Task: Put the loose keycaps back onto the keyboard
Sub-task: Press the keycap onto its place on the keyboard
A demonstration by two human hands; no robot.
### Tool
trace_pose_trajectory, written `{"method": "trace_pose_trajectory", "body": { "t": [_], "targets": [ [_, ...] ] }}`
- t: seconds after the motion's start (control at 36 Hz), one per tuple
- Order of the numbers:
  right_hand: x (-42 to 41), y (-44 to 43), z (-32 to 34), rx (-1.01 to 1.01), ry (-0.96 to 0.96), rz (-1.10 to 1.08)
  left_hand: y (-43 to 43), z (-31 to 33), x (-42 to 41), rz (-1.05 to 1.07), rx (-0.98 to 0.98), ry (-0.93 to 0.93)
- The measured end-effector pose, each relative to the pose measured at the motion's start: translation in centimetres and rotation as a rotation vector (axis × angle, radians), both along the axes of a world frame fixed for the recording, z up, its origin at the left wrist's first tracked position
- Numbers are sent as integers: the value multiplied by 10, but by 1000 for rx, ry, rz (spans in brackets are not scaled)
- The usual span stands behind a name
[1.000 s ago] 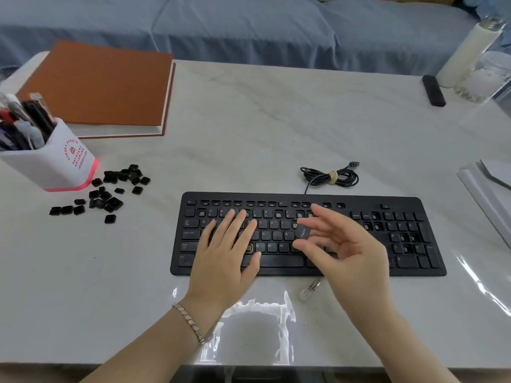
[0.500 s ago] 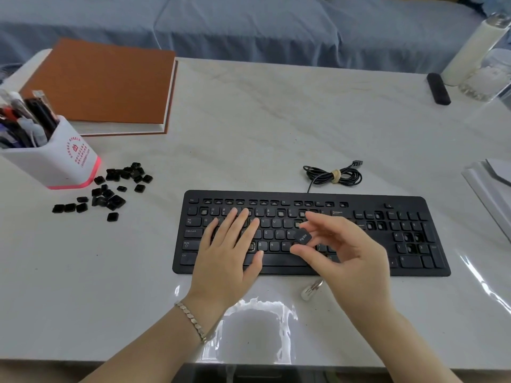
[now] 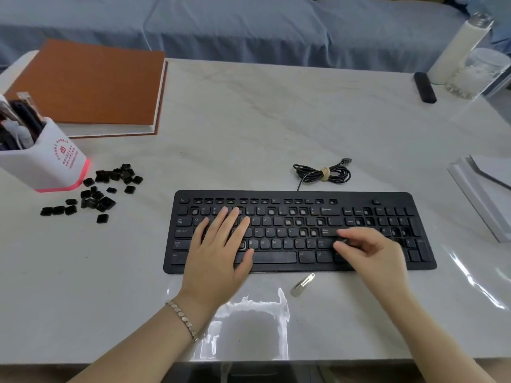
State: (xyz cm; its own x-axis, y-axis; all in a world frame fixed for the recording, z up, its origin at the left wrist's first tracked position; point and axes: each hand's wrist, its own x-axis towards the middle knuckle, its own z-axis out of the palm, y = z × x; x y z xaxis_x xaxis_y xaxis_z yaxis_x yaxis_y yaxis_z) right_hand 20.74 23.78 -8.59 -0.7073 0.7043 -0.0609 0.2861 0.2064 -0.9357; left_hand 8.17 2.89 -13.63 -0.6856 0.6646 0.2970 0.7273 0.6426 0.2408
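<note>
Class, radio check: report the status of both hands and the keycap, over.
Left hand flat on keyboard, open. Right hand pinching keycap over right-side keys. Loose keycaps piled left; nothing blocking.

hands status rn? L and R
Left hand: open, flat on the keyboard.
Right hand: pinching a keycap between thumb and fingers, low over the keys.

The left grip (image 3: 218,257) lies flat on the keyboard (image 3: 276,230), hiding its left letter keys. The right grip (image 3: 373,252) covers the keys below Enter. The keycap (image 3: 344,241) it pinches is a dark blur, its legend unreadable. Legends on the loose keycaps (image 3: 102,189) are too small to read. The pen holder (image 3: 52,164) is cut by the left edge, the stacked papers (image 3: 481,189) by the right.
</note>
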Motion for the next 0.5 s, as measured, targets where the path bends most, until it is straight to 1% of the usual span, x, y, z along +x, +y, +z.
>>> {"method": "trace_pose_trajectory", "body": {
  "t": [0.06, 0.14, 0.22, 0.28, 0.5],
  "targets": [
    [1, 15, 1, 32, -38, -57, 0, 0, 0, 2, -3, 0],
    [1, 39, -3, 153, -99, -105, 0, 0, 0, 2, -10, 1],
    [-1, 60, -6, 288, -153, -100, 0, 0, 0, 4, -19, -2],
    [-3, 71, -9, 344, -182, -70, 0, 0, 0, 4, -18, -5],
    [-12, 93, -5, 295, -297, 78, 1, 2, 0, -2, -8, -4]
  ]
}}
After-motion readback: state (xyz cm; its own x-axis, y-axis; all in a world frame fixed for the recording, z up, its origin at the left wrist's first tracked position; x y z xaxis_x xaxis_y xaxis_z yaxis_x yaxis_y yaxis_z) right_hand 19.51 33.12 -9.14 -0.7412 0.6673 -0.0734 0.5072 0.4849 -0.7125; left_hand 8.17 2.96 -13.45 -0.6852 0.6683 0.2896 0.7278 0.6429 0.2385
